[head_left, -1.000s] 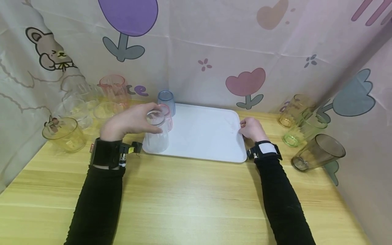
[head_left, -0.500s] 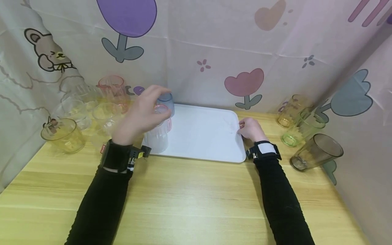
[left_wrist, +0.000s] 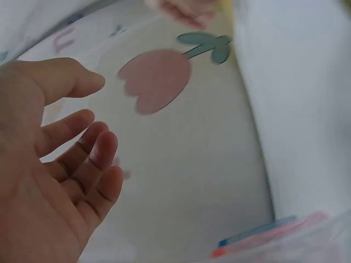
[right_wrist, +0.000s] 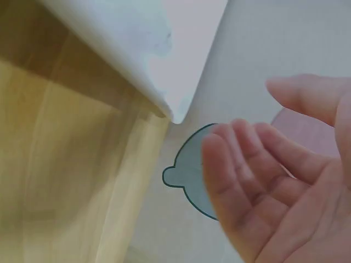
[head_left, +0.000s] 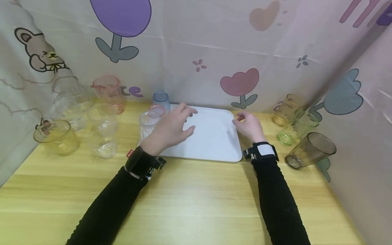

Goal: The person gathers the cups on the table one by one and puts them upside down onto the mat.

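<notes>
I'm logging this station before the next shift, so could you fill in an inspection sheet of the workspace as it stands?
Surface: light wooden table, with a white rectangular plastic tray at its back.
Job's things: three tumblers stand in a row on the tray's left edge: clear ribbed tumbler, pink-rimmed tumbler, blue tumbler.
Clutter: yellow, clear and pink glasses on the left; amber, green and smoky grey glasses on the right, the grey one tilted.
Grippers: left hand open over the tray, holding nothing; right hand open at the tray's right edge.
Cables: nothing seen.
Surroundings: pastel cloth backdrop printed with tulips and a bear.
</notes>
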